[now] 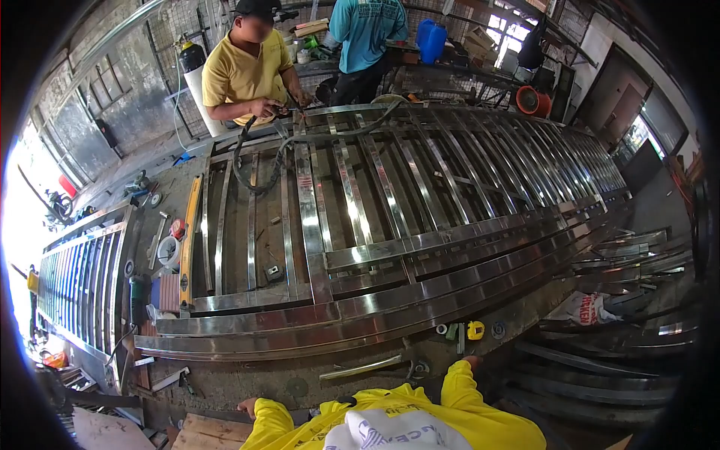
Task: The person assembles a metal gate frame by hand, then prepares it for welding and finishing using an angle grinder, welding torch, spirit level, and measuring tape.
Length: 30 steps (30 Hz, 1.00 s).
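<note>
Two yellow sleeves reach toward the near edge of a worktable. My left hand [247, 406] rests by the table's near edge, left of a short metal bar [361, 367]; its fingers are too small to make out. Only a small part of my right hand [472, 361] shows past its cuff, just below a yellow tape measure [475, 330], and its fingers are hidden. Beyond both hands lies a long polished metal grille frame [375, 307] with many parallel bars, touched by neither hand.
Across the frame a person in a yellow shirt [247, 67] handles a dark cable [241, 161]. Another person in a teal shirt [367, 34] stands behind. A yellow level [190, 240] lies left; metal strips [630, 255] are piled right. A smaller grille [79, 277] stands far left.
</note>
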Each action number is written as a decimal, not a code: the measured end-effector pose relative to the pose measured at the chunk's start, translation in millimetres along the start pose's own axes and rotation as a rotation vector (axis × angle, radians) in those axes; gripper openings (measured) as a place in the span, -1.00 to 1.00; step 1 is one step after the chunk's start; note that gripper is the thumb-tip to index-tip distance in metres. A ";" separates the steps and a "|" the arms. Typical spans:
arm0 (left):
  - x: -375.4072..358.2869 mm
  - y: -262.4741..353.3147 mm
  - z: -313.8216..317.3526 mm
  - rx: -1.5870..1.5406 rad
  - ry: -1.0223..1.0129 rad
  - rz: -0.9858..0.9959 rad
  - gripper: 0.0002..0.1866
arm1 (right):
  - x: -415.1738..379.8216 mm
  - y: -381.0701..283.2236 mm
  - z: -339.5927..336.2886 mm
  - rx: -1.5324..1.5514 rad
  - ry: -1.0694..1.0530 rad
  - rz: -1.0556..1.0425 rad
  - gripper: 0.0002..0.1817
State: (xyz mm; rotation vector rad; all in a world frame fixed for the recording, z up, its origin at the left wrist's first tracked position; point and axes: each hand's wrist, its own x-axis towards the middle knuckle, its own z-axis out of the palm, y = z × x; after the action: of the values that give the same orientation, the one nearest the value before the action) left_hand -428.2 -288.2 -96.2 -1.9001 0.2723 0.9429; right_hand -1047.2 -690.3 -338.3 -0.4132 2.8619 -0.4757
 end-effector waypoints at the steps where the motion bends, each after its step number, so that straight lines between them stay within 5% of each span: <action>1: -15.6 -4.2 -9.1 0.001 -0.019 0.023 -0.55 | 1.6 -0.7 -1.6 0.002 -0.010 0.004 -0.67; 6: -15.4 -2.8 -12.4 -0.019 -0.078 0.035 -0.54 | -11.1 -1.1 -13.3 -0.083 0.017 -0.151 -0.65; 9: 18.0 2.3 7.7 -0.046 -0.007 0.021 -0.53 | -17.0 -3.3 -20.1 0.045 -0.044 -0.079 -0.63; 12: 31.3 7.1 14.7 -0.043 -0.011 0.011 -0.53 | -4.5 -4.8 -12.5 0.222 -0.159 0.231 -0.62; 18: -50.6 -14.8 -28.8 -0.018 -0.046 0.091 -0.54 | -1.7 5.5 0.7 -0.170 0.000 -0.176 -0.61; 24: -48.5 -13.8 -30.6 -0.016 -0.087 0.088 -0.53 | -24.2 -12.7 -35.2 -0.073 -0.115 -0.027 -0.62; 30: -60.8 -17.3 -36.4 0.001 -0.078 0.107 -0.52 | -40.4 -21.5 -57.6 -0.109 -0.083 -0.102 -0.62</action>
State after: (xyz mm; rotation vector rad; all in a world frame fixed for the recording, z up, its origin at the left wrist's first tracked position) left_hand -441.9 -321.7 -32.9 -1.8580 0.3305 1.0864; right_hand -1018.6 -681.1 -271.2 -0.5855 2.8044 -0.3129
